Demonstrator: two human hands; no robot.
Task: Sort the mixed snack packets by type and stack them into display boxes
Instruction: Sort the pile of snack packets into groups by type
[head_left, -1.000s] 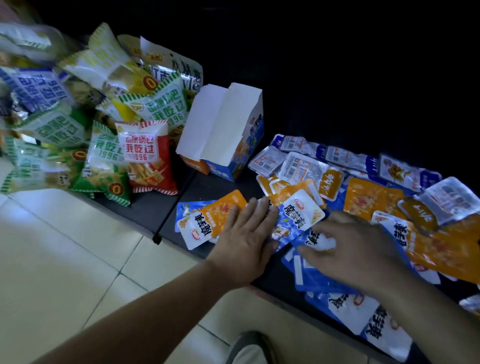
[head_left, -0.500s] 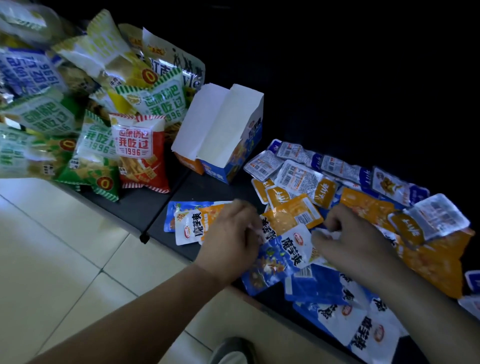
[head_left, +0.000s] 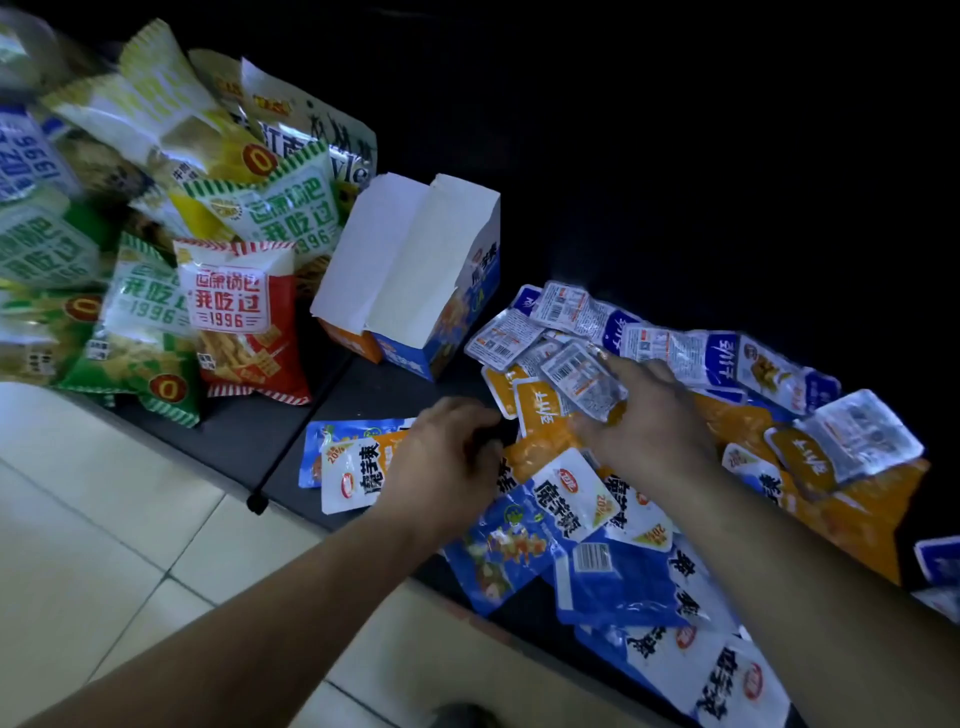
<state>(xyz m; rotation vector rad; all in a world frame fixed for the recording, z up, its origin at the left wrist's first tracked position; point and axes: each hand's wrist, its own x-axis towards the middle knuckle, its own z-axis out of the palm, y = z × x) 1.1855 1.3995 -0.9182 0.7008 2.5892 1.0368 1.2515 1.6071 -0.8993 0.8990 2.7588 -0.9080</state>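
Small snack packets lie in a heap on the black shelf (head_left: 244, 436): orange, blue and white ones, with silver backs among them. My right hand (head_left: 649, 421) pinches a small bunch from the heap, a silver-backed packet (head_left: 582, 382) over an orange packet (head_left: 543, 415). My left hand (head_left: 447, 462) sits just left of it, fingers curled at the edge of an orange pouch (head_left: 535, 452). Under that wrist lies a white and orange pouch (head_left: 353, 473). An open display box (head_left: 400, 249), white flaps raised and blue and orange sides, stands behind the hands.
Large crisp bags are piled at the left: a red bag (head_left: 244, 322), green bags (head_left: 140, 338) and yellow ones behind. Blue pouches (head_left: 613, 587) overhang the shelf's front edge. Pale floor tiles (head_left: 104, 519) lie below, and a shoe tip (head_left: 457, 717) shows at the bottom.
Both hands went from lying flat on the heap to curled. My right hand has moved back and up, now holding small silver and orange packets. The view shifted slightly left.
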